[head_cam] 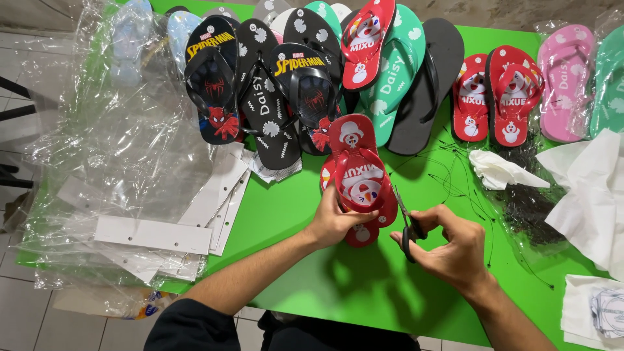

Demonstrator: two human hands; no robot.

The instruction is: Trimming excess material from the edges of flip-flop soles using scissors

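Hands, Scissors and a Red Pair of Flip-Flops on a Green Table

Fingers of the left hand [335, 223] curl around the near end of a red pair of flip-flops [357, 177], thumb lying across the upper sole, so the hand is closed on the pair and props it tilted off the table. The forearm comes in from the lower left, its dark sleeve pushed up near the elbow. The right hand [448, 244] is closed through the handles of black scissors [407, 225], thumb on top and wrist bent inward; the blades point up and left, their tip just beside the right edge of the red pair. Both hands sit close together, with the flip-flops between them and slightly farther from the person.

Under them lies a bright green table [364, 286], standing on a pale tiled floor [26, 312]. Thin black ties [455, 175] are scattered to the right of the scissors, near crumpled white paper [500, 170] and larger white sheets [595, 195]. Along the far edge lie rows of other flip-flops: black ones with a cartoon figure [211, 78], a green one [396, 71], small red ones [497, 94] and a pink one [564, 81]. At the left, clear plastic bags [123, 149] and white card strips [153, 234] are heaped, well apart from the hands.
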